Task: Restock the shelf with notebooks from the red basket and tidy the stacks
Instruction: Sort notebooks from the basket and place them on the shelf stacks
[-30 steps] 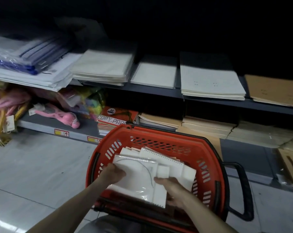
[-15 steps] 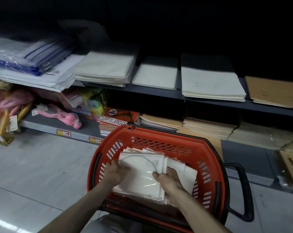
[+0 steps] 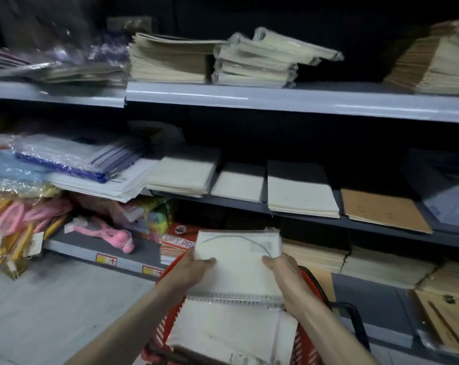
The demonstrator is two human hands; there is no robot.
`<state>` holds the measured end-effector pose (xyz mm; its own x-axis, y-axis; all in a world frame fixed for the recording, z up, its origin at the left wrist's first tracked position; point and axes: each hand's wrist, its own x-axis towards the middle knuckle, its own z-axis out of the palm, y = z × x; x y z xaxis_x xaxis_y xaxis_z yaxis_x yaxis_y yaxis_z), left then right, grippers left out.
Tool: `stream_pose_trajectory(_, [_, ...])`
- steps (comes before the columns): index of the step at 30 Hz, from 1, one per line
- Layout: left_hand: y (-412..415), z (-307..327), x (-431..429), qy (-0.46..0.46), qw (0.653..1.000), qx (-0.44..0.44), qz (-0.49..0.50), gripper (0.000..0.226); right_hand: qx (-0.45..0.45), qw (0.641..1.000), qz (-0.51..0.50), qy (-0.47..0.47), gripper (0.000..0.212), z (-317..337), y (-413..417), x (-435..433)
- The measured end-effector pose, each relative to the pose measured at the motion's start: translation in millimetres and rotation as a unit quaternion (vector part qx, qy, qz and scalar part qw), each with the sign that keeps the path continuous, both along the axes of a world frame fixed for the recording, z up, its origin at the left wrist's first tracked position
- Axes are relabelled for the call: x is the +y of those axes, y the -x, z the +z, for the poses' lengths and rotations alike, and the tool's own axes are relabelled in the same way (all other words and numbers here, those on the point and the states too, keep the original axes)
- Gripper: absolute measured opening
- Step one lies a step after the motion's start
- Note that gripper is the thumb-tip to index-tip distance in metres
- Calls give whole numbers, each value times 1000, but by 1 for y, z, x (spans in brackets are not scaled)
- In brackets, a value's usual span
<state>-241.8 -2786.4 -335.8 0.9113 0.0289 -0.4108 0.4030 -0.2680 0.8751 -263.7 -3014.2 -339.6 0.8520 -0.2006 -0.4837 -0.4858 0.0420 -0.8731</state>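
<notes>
Both hands grip a stack of white spiral notebooks [image 3: 238,262] — left hand [image 3: 188,270] on its left edge, right hand [image 3: 286,275] on its right, thumbs on top. It is held above the red basket [image 3: 167,320], where more notebooks [image 3: 231,330] lie — below the middle shelf [image 3: 249,204] with its pale stacks.

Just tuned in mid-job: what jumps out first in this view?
Dead centre, the left hand and right hand hold a stack of white spiral notebooks above the red basket. Behind them, the middle shelf carries flat white and brown pads, and a leaning wrapped pile sits on the top shelf.
</notes>
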Motion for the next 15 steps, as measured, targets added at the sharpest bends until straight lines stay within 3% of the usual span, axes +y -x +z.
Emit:
stream_pose_trajectory(3, [-8, 38, -7, 29, 999, -36, 7, 19, -55, 997, -50, -35, 38, 27, -5, -3])
stream_pose_trajectory(7, [-38, 85, -2, 170, 974, -129, 75, 24, -106, 971, -152, -150, 25, 51, -13, 2])
stream_pose_trajectory(10, [-46, 104, -14, 317, 940, -72, 104, 23, -125, 938, -196, -257, 14, 71, -24, 23])
stream_pose_trajectory(15, [-47, 101, -37, 231, 972, 10, -31, 27, -94, 897, -192, -386, 33, 85, -54, 63])
